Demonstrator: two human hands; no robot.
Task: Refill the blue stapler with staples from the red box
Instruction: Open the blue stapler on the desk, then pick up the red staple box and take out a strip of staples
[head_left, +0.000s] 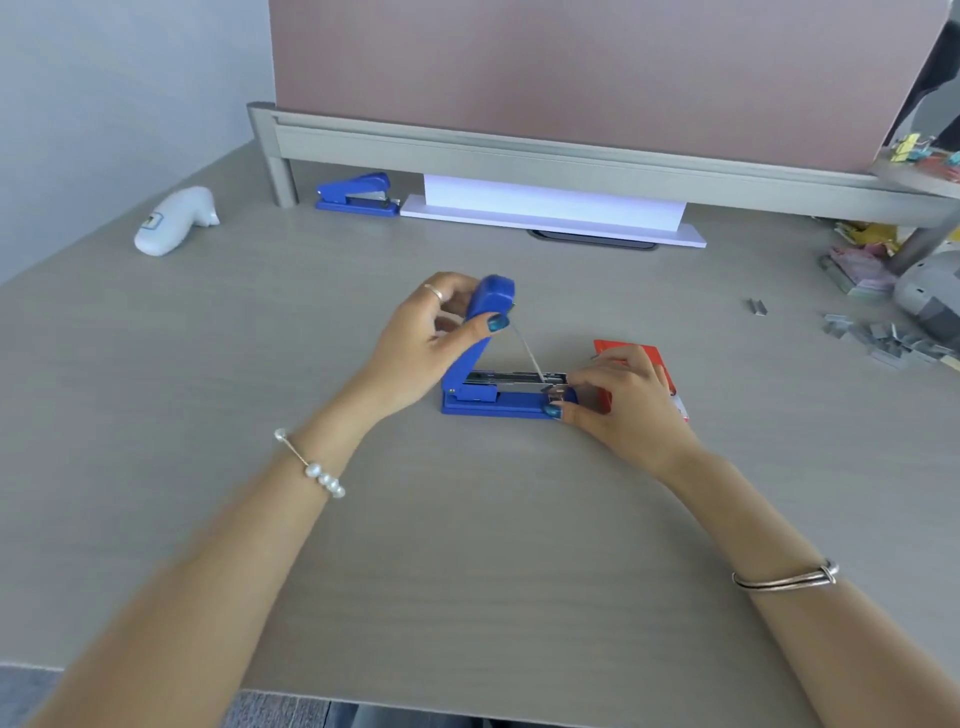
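Note:
The blue stapler (488, 400) lies on the desk at the centre with its lid swung up. My left hand (431, 338) grips the raised lid at its top end. A thin spring rod runs from the lid down to the metal staple channel (514, 380). My right hand (618, 400) pinches the front end of the stapler's channel and base; whether it holds staples I cannot tell. The red box (636, 353) lies just behind my right hand, partly hidden by it.
A second blue stapler (358, 195) sits at the back under the partition rail, beside a white stand (550, 208). A white device (174, 221) lies at the far left. Loose staple strips (883, 338) and a grey object (930, 301) crowd the right edge.

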